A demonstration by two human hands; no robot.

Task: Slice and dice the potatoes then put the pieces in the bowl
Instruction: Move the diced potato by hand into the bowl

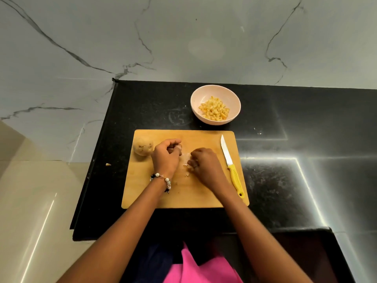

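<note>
Both hands gather leftover dice mid-board: the left hand (166,158) curls, contents unclear; the right hand (204,163) curls over potato bits (186,168). The knife (231,166) is parked at three o'clock, a whole potato (142,149) waits at nine, and the bowl (215,104) of dice sits at twelve.

A whole potato (143,148) sits on the cutting board's (204,198) left edge; diced pieces (214,109) fill the pink bowl (204,94).
</note>
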